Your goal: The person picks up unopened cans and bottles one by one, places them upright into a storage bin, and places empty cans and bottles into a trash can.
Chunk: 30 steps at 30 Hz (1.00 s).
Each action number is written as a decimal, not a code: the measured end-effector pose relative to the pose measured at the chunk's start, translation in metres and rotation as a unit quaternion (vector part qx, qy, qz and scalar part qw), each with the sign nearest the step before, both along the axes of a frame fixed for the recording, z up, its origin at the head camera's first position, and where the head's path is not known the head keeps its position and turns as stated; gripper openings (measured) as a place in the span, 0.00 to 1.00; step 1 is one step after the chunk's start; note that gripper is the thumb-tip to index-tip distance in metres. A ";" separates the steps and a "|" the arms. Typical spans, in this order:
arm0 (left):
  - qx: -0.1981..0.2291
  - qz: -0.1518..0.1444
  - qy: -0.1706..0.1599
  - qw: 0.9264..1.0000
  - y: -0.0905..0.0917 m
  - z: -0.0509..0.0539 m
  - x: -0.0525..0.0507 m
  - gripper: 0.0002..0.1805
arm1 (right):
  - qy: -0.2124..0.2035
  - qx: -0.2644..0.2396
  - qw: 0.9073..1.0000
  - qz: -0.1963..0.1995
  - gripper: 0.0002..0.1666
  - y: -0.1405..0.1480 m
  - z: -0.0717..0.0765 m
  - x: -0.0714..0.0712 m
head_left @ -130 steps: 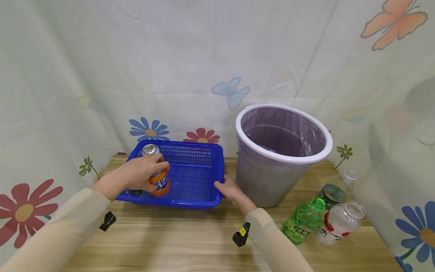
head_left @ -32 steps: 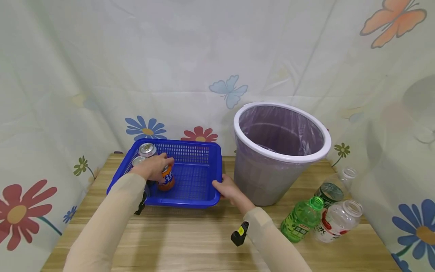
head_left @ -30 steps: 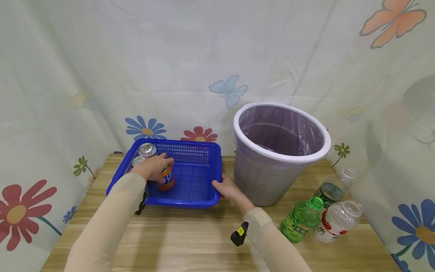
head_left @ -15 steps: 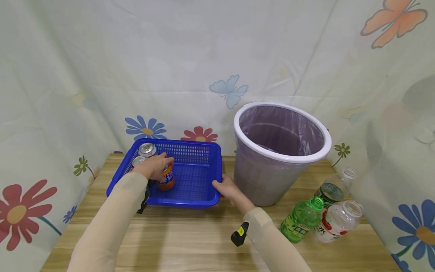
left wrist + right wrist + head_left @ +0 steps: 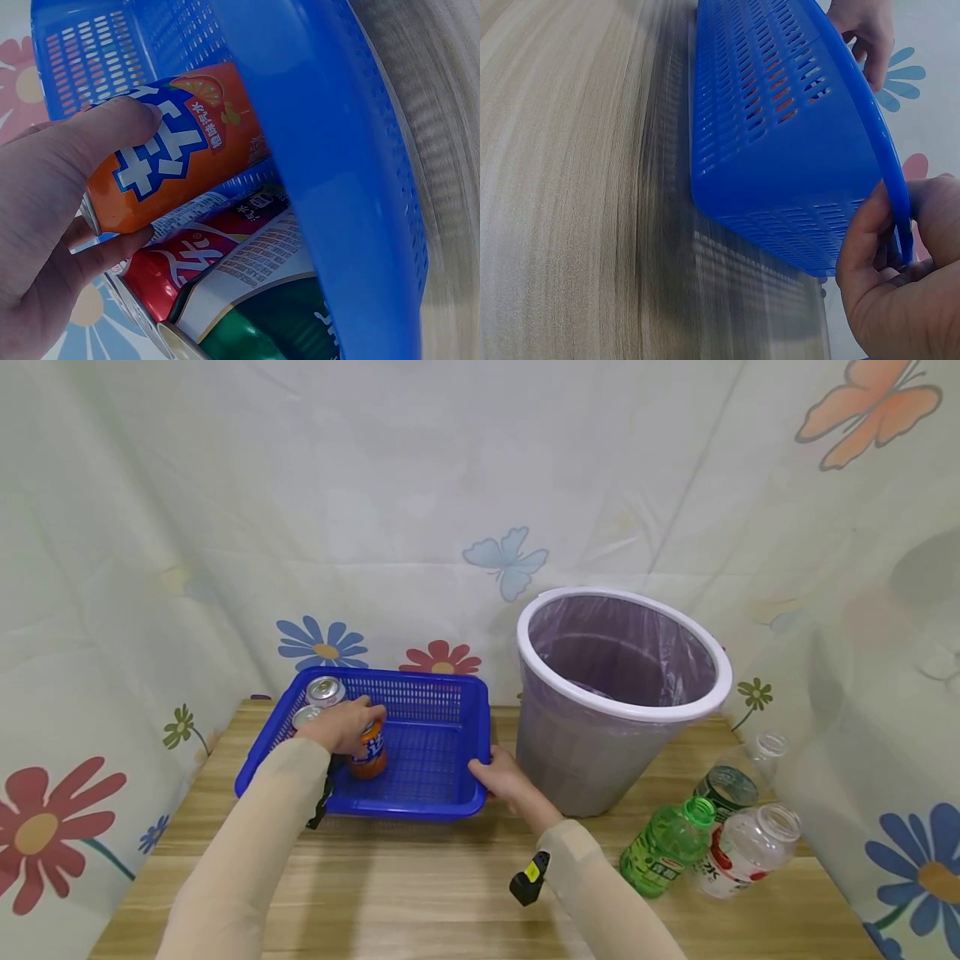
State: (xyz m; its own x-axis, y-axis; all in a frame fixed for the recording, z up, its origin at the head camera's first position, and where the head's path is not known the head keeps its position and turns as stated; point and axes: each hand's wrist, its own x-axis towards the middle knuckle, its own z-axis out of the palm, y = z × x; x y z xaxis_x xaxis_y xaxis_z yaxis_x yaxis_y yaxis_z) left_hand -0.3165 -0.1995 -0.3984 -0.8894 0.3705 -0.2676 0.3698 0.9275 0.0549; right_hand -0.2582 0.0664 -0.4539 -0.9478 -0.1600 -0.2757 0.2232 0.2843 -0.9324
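Observation:
My left hand (image 5: pixel 341 727) grips an orange soda can (image 5: pixel 369 756) inside a blue plastic basket (image 5: pixel 420 807). In the left wrist view the thumb lies across the label of the can and fingers curl under its top end. Beside it in the basket are a red can (image 5: pixel 161 277) and a green-and-white can (image 5: pixel 262 315). The head view shows silver can tops (image 5: pixel 326 689) at the basket's left end. My right hand (image 5: pixel 510 777) pinches the basket's right rim, thumb above and fingers curled beneath, as the right wrist view (image 5: pixel 900 277) shows.
A grey bin (image 5: pixel 585 760) with a white rim and a purple liner stands right of the basket. Near the table's right edge are a green bottle (image 5: pixel 663 852), a clear bottle with a red-and-white label (image 5: pixel 738 860) and a clear bottle with a dark label (image 5: pixel 731 789). A printed curtain (image 5: pixel 405 485) hangs behind.
Since the oldest frame, my left hand has shifted slightly right with the orange can, and another can top has come into view beside it. Over the last second almost nothing moves. My right hand stays put.

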 end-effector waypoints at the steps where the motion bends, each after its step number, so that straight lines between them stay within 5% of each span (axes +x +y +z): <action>1: 0.000 0.001 0.000 1.000 0.000 0.000 -0.001 0.39 | 0.001 0.001 1.000 0.001 0.21 0.000 0.000 0.000; 17: -0.003 0.017 0.028 0.999 0.004 -0.002 -0.006 0.35 | 0.004 0.011 1.000 -0.003 0.21 -0.001 -0.002 -0.001; 30: -0.009 -0.003 0.079 0.997 0.001 0.000 -0.008 0.32 | 0.003 0.012 1.000 -0.005 0.21 -0.001 -0.001 -0.001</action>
